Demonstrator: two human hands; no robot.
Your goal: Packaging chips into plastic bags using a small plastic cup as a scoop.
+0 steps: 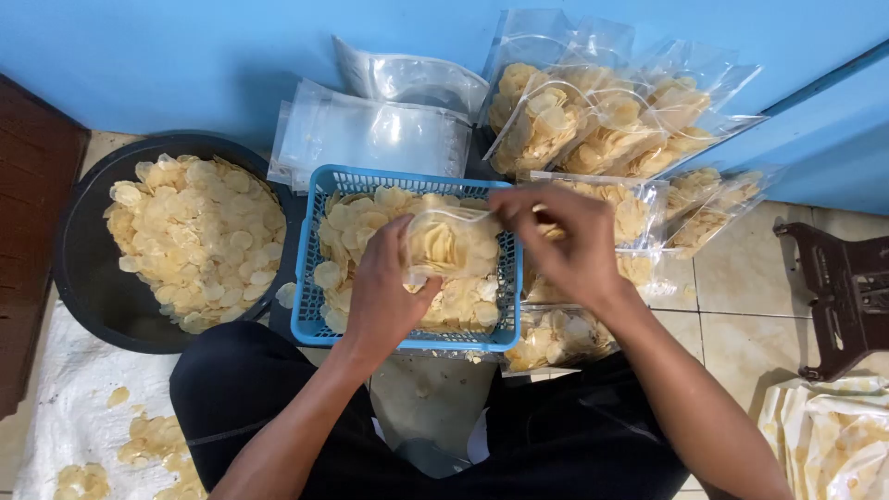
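Leftmost, dark wooden panel [23,241], then white woven sack [65,407] on the floor with pale crumbs scattered over it. Round black tub [79,278], smooth plastic, heaped with thin, round, cream-coloured crackers [199,236], dry and slightly curled. Behind, against blue wall [185,56], flat stack of empty clear bags [370,134], glossy and crinkled. Centre, blue plastic basket [310,315], rectangular with lattice walls, holding more of the same crackers. Above the basket, small clear bag [449,245], partly filled with crackers, soft film creased at the top. Left hand [384,296] gripping the bag at its lower left side, fingers curled shut around the film, thumb pressed to the near face. Right hand [565,241] at the bag's upper right, fingertips pinching the mouth edge, palm arched over the top; bag stretched between the two hands, touching both. Further right, filled bags [593,120] piled against the wall and lying beside the basket, transparent and lumpy with crackers. Beige floor tiles [732,278], then dark brown metal stand [843,296] at the far right, and folded printed plastic [833,435] in the lower corner
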